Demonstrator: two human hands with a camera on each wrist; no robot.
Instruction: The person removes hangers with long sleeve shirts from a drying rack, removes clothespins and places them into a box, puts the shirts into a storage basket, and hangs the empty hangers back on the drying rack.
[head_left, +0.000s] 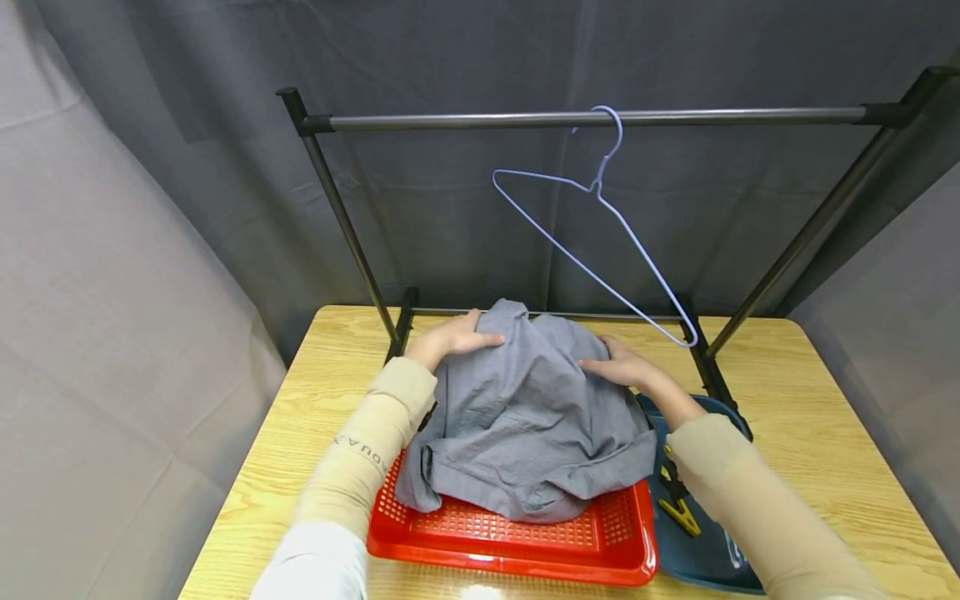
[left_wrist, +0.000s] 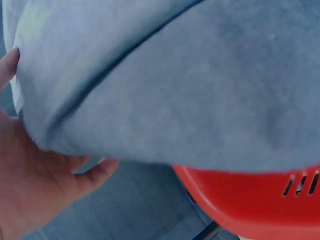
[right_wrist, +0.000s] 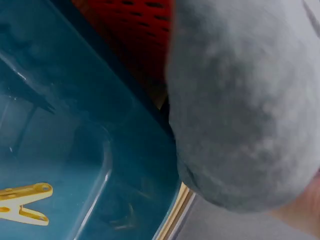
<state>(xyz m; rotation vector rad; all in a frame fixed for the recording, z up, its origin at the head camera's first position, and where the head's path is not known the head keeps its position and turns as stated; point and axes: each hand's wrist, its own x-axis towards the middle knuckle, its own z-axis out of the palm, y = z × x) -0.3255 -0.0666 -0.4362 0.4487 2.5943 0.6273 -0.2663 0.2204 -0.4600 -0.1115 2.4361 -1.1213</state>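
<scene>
A crumpled grey cloth bunches up over the red plastic basket, covering most of its inside. At the cloth's upper left, my left hand holds it with the thumb on the near face; some of the fingers are hidden behind the fabric. My right hand grips the opposite side, thumb in front, its other fingers partly covered. In the left wrist view the cloth fills most of the picture above the basket's red wall. Only a bit of the right hand shows in the right wrist view.
A black rack with a metal rail stands behind the basket. From the rail hangs a lavender hanger, tilted down to the right. Beside the basket, a dark blue tray holds yellow-and-black clips. All stand on a wooden table.
</scene>
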